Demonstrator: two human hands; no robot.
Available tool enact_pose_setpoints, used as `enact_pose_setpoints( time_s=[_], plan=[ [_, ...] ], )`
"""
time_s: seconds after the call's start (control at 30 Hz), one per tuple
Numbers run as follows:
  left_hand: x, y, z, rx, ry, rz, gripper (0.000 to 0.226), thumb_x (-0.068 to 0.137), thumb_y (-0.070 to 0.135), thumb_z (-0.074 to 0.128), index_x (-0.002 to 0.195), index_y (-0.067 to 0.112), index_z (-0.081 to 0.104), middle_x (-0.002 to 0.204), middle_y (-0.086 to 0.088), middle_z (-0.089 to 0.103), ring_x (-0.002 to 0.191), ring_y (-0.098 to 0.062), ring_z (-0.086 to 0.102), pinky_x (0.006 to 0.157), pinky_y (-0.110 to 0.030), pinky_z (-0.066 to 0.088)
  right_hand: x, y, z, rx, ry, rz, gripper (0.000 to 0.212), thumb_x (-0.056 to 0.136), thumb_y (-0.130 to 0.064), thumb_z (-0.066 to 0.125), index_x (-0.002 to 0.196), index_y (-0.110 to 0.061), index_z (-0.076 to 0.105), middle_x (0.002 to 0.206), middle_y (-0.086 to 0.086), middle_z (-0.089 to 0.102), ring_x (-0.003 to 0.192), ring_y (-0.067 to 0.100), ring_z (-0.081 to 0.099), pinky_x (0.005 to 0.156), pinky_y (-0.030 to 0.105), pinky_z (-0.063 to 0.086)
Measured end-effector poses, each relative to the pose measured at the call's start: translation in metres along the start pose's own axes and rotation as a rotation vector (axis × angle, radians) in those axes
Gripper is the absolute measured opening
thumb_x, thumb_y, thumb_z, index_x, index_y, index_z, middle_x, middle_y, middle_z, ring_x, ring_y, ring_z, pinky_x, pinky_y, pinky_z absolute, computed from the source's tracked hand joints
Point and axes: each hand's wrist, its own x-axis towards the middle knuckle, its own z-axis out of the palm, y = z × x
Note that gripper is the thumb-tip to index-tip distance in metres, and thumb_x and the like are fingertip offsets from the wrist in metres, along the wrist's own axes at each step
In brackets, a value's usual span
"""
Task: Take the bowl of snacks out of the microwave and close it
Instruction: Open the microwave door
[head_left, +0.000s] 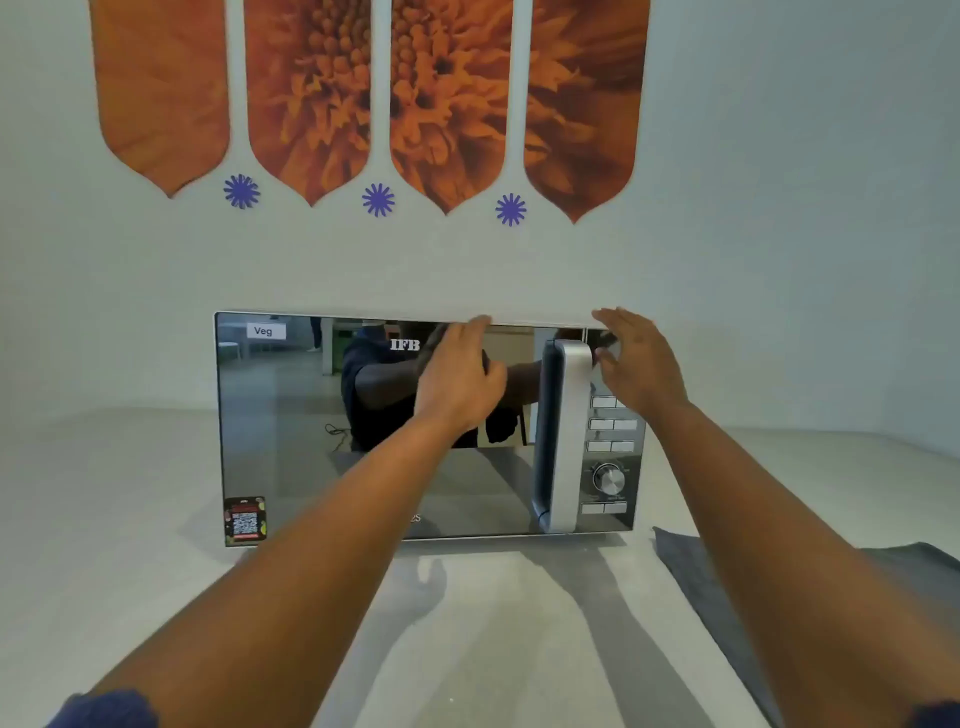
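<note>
A microwave (291, 441) with a mirrored door stands shut on the pale counter against the wall. Its silver vertical handle (566, 436) runs beside the control panel (613, 447). My left hand (457, 379) is held open in front of the upper middle of the door, fingers pointing up toward the top edge. My right hand (636, 364) is open too, just right of the handle's top and over the upper control panel. Neither hand holds anything. The bowl of snacks is not visible; the mirrored door hides the inside.
A dark grey cloth (727, 587) lies on the counter at the right, in front of the microwave's corner. The pale counter (104, 545) stretches left and forward. Orange flower panels (447, 98) hang on the wall above.
</note>
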Motion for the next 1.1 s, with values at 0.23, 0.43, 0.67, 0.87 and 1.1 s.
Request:
enact_pose_setpoints(
  time_s=[0.23, 0.43, 0.67, 0.87, 1.1],
  plan=[
    [0.003, 0.011, 0.049, -0.366, -0.24, -0.208, 0.05, 0.09, 0.013, 0.052, 0.139, 0.013, 0.038, 0.123, -0.008, 0.057, 0.094, -0.011, 0.052, 0.079, -0.021, 0.042, 0.01, 0.018, 0.007, -0.035, -0.099, 0.01, 0.058, 0.084, -0.015, 0.063, 0.137, -0.011, 0.039, 0.146, 0.013, 0.042, 0.137, 0.03, 0.032, 0.115, 0.042, 0.023],
    [0.002, 0.021, 0.079, -0.52, -0.305, -0.34, 0.042, 0.092, 0.018, 0.052, 0.133, 0.011, 0.044, 0.128, -0.012, 0.059, 0.113, -0.023, 0.057, 0.096, -0.035, 0.049, 0.015, 0.025, 0.007, -0.198, -0.052, -0.018, 0.056, 0.082, -0.021, 0.064, 0.134, -0.014, 0.044, 0.139, 0.011, 0.051, 0.13, 0.028, 0.042, 0.113, 0.043, 0.023],
    [0.003, 0.031, 0.103, -0.598, -0.327, -0.387, 0.04, 0.095, 0.025, 0.046, 0.133, 0.013, 0.041, 0.131, -0.012, 0.055, 0.119, -0.027, 0.052, 0.094, -0.036, 0.042, 0.023, 0.021, 0.003, -0.081, -0.093, 0.004, 0.051, 0.077, -0.012, 0.07, 0.124, -0.008, 0.051, 0.126, 0.016, 0.057, 0.119, 0.031, 0.047, 0.099, 0.041, 0.041],
    [0.003, 0.03, 0.116, -0.652, -0.29, -0.419, 0.035, 0.098, 0.027, 0.038, 0.129, 0.011, 0.04, 0.079, 0.004, 0.052, 0.069, -0.003, 0.05, 0.067, -0.018, 0.041, 0.024, 0.018, 0.004, -0.06, -0.086, 0.032, 0.048, 0.076, -0.009, 0.071, 0.12, -0.006, 0.052, 0.123, 0.018, 0.057, 0.117, 0.032, 0.048, 0.096, 0.04, 0.042],
    [0.002, 0.037, 0.124, -0.602, -0.202, -0.439, 0.037, 0.098, 0.025, 0.038, 0.132, 0.011, 0.037, 0.098, -0.002, 0.048, 0.064, 0.0, 0.042, 0.051, -0.009, 0.034, 0.023, 0.017, 0.005, -0.079, -0.084, 0.027, 0.048, 0.076, -0.008, 0.07, 0.12, -0.006, 0.051, 0.124, 0.018, 0.055, 0.116, 0.032, 0.047, 0.095, 0.04, 0.042]
  ],
)
